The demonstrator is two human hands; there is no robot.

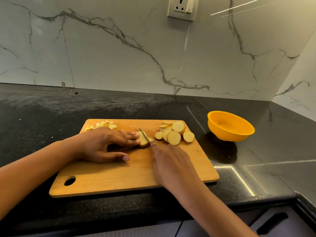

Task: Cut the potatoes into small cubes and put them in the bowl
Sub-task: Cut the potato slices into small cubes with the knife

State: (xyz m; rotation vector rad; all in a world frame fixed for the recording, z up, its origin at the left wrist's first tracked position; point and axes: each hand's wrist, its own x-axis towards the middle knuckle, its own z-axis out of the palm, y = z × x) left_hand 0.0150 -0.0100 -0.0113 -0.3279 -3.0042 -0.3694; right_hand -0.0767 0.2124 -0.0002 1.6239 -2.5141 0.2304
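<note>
A wooden cutting board [119,175] lies on the black counter. My left hand [106,144] lies on the board, its straight fingertips pressing a potato piece [142,140] near the board's middle. My right hand [171,165] grips a knife [144,135], whose blade cuts into that piece; the handle is hidden in the hand. A pile of round potato slices [174,133] sits at the board's far right. Several small potato cubes [102,126] lie at its far left corner. An orange bowl [230,125] stands on the counter to the right of the board, with nothing visible inside.
The black stone counter [51,117] runs back to a marbled white wall, which carries a power socket [183,8] high up. A second wall closes the right corner. The counter's front edge lies just below the board, with a drawer handle [273,223] at the lower right.
</note>
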